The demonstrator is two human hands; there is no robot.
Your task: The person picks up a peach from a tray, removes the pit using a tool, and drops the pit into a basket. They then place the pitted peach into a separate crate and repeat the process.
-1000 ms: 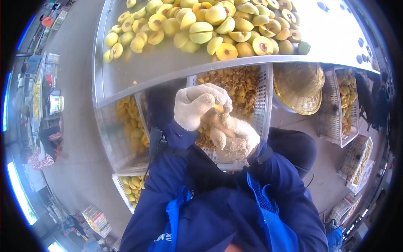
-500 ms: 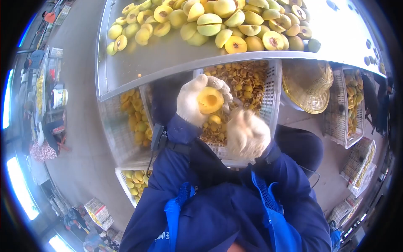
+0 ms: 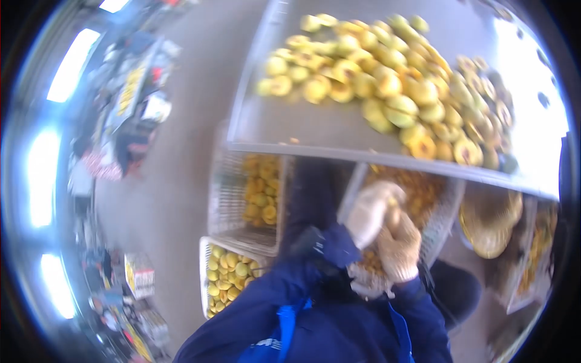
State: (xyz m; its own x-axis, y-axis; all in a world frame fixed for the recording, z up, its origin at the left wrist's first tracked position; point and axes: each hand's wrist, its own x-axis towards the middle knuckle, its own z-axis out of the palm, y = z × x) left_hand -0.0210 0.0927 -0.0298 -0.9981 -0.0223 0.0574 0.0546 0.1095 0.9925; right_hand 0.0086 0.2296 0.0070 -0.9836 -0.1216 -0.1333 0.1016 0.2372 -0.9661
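The rimmed table (image 3: 272, 127) is faced with smooth metal, dull at its left and made glossy by glare at its right. Below it, matt, rough cloth is seen in the gloves (image 3: 399, 248) and matt cloth in the jacket (image 3: 363, 327), with latticed plastic in the crate (image 3: 232, 190) under its left end and a glossy sheen on the basket (image 3: 491, 224) under its right.

A small bit of yellow fruit (image 3: 393, 203) shows between the gloved left hand (image 3: 369, 213) and right hand (image 3: 400, 247), above the white crate (image 3: 446, 225) at the table's (image 3: 339, 130) near edge. Fingers hide most of it, and blur leaves its shape and tilt unclear.
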